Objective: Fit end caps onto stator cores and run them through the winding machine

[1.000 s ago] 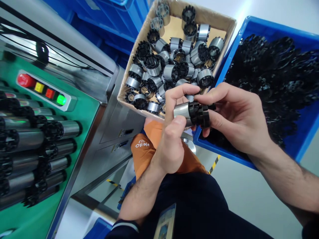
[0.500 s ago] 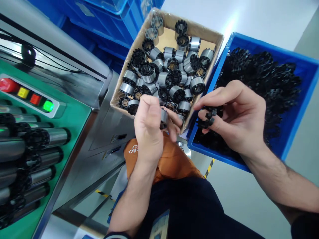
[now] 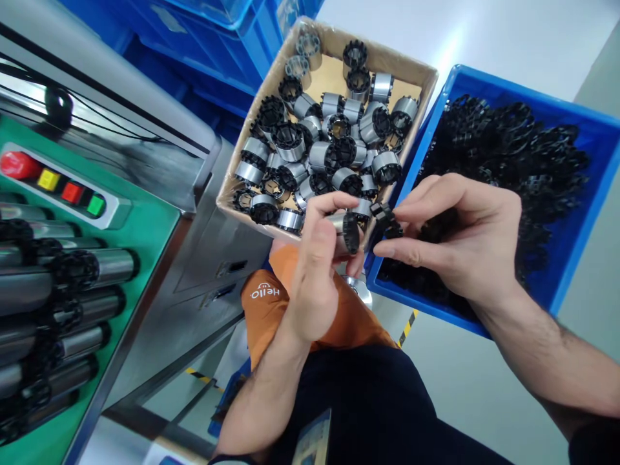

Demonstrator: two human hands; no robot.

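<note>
Green bench (image 3: 151, 237), 4 buttons (image 3: 72, 192); left hand (image 3: 314, 281) grips 1 metal cylinder (image 3: 345, 234), right hand (image 3: 467, 239) pinches 1 black part (image 3: 386, 221).

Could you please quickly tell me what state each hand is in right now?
Left hand: curled around, holding a black-ended silver cylinder.
Right hand: closed, pinching a black toothed part.

Grey floor (image 3: 450, 368), yellow-black tape (image 3: 408, 327), steel cabinet (image 3: 203, 258), white tabletop (image 3: 392, 29)
</note>
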